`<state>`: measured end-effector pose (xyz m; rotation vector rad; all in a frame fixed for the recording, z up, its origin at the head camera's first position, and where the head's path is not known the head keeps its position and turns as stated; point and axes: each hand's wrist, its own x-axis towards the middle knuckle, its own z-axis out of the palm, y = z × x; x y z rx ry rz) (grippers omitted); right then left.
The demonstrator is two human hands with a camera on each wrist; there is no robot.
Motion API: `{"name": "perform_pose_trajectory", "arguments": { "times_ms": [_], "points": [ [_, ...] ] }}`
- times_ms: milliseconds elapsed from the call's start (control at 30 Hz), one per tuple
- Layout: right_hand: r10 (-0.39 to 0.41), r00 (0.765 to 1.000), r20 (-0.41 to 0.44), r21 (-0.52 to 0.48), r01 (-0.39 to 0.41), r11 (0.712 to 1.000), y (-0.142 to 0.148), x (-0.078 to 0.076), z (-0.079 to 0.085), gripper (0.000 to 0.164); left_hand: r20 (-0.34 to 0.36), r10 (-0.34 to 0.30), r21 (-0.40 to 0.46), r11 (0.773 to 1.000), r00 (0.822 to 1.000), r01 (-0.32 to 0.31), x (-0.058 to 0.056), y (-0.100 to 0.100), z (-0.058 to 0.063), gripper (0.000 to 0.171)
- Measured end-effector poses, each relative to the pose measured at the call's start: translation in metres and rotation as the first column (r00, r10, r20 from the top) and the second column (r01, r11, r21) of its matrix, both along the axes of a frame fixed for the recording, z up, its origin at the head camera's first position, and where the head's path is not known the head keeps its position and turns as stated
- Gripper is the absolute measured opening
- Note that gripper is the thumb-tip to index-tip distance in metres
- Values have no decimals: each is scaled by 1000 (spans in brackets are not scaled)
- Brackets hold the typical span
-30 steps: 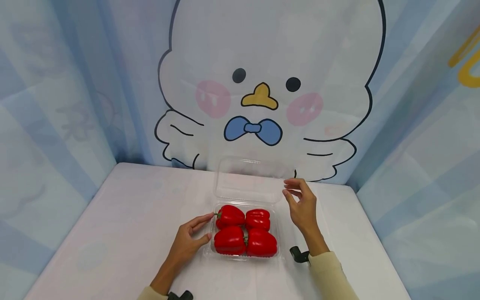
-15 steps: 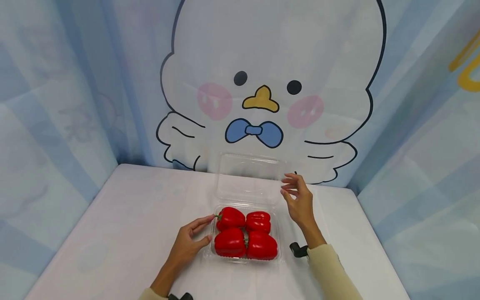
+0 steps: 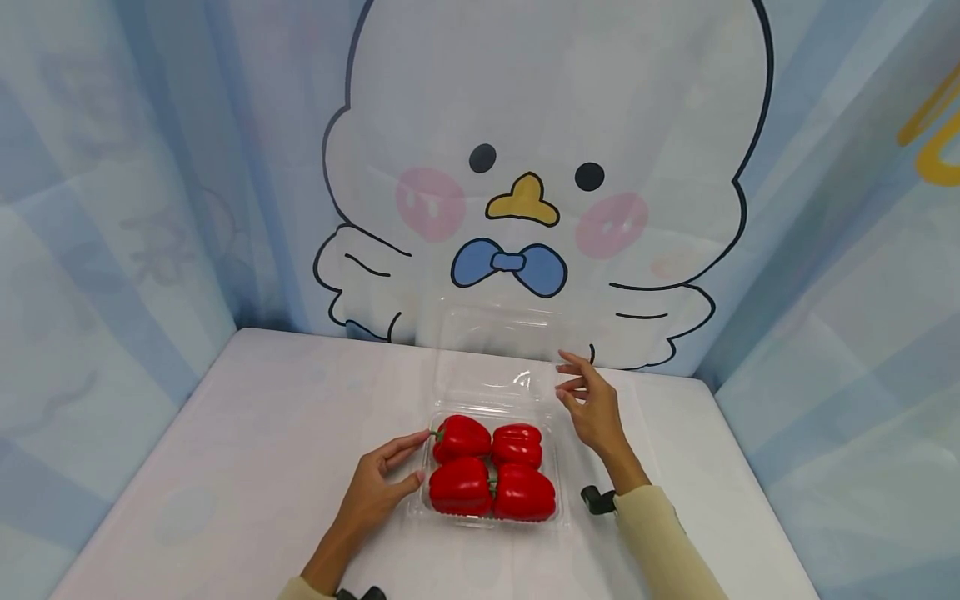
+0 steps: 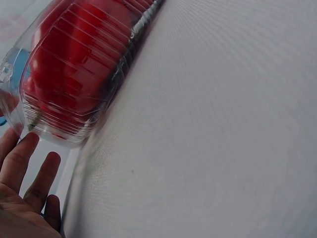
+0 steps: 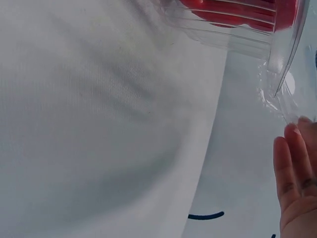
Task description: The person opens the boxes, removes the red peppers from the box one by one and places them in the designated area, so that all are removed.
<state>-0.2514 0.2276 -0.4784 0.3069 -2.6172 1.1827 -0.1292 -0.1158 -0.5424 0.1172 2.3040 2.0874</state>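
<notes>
A clear plastic clamshell box (image 3: pixel 555 457) lies on the table holding several red bell peppers (image 3: pixel 459 486) with green stems. Its hinged see-through lid (image 3: pixel 480 382) stands raised at the back. My left hand (image 3: pixel 375 483) rests at the box's left side, fingertips at the rim and thumb at the near left part. In the left wrist view its fingers (image 4: pixel 17 161) look nearly straight by the box's ribbed end. At the lid's right edge is my right hand (image 3: pixel 597 408), thumb in front and fingers behind; the right wrist view shows the lid's edge (image 5: pixel 285 101) at those fingertips.
The white table (image 3: pixel 247 467) runs back to a printed cloth (image 3: pixel 652 100) with a cartoon bird, close behind the raised lid. Blue and white curtains (image 3: pixel 97 250) hang at both sides. A black wrist mount (image 3: pixel 597 500) sits by the right sleeve.
My right hand has shifted slightly left. The lid's far edge now shows higher against the cloth. My left hand, the box base and the peppers keep their places.
</notes>
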Motion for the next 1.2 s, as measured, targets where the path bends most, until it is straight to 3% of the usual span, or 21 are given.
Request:
{"name": "perform_pose_trajectory", "arguments": {
  "times_ms": [200,867,1200],
  "points": [
    [-6,998,57,29,4,1000,-2,1,-2,69,11,0,12,1000,1000,0,0,1,0,55],
    [-36,977,210,90,18,996,-8,-5,-9,51,0,6,9,1000,1000,-6,-1,0,-2,54],
    [16,935,354,39,-31,999,-2,-11,-13,46,-9,-5,14,1000,1000,6,-1,-1,-3,54]
  ]
}}
